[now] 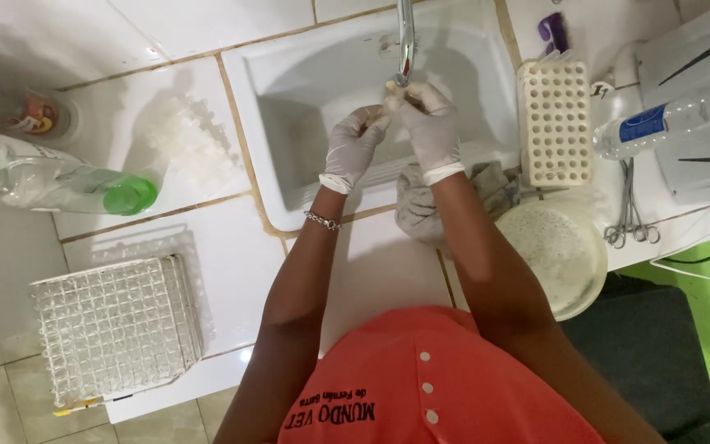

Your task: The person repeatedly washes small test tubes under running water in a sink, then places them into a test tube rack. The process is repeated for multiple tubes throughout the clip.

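Both my hands wear white gloves and meet over the white sink (289, 90), right under the metal tap (405, 41). My right hand (431, 123) pinches a small pale object at the tap's spout; what it is I cannot tell. My left hand (353, 144) has its fingertips closed on the same spot from the left. A silver bracelet (323, 220) circles my left wrist.
A white tube rack (554, 122) stands right of the sink, with a clear bottle (667, 123) and metal forceps (630, 215) beyond. A grey cloth (421, 205) and pale bowl (560, 251) sit near the sink's front. At left are a wire rack (117, 329) and a green-capped bottle (67, 185).
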